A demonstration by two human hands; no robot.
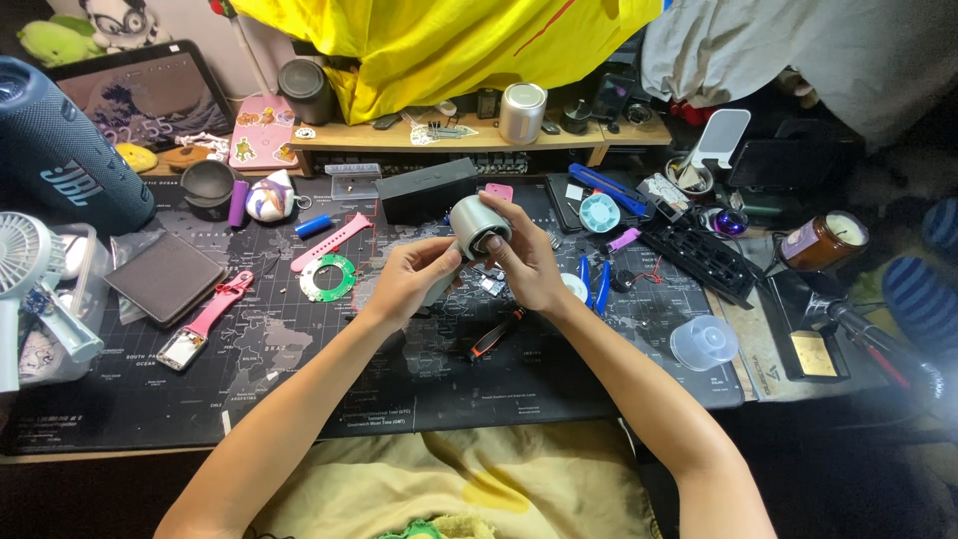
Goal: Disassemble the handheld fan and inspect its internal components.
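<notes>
Head view looks down on a cluttered desk with a dark map-print mat (299, 389). Both hands are raised over the middle of the mat and grasp a small silver cylinder (479, 226) with a dark open end facing the camera. The left hand (411, 279) grips it from below and the left, fingers curled under its body. The right hand (527, 268) holds it from the right, with a fingertip at the rim of the dark opening.

Just below the hands a black-and-orange tool (494, 335) lies on the mat. Left of the hands sit a green ring-shaped circuit board (328, 277) and a pink strap (330, 243); farther left lies a pink watch (205, 321) beside a brown wallet (165, 278). Blue-handled pliers (596, 283) lie just right of the right hand, and a clear plastic cup (705, 342) stands near the mat's right edge. A black box (427, 190) is behind the cylinder, and a second silver cylinder (522, 112) stands on the wooden shelf (339, 138) at the back. A blue speaker (62, 150) lies at far left.
</notes>
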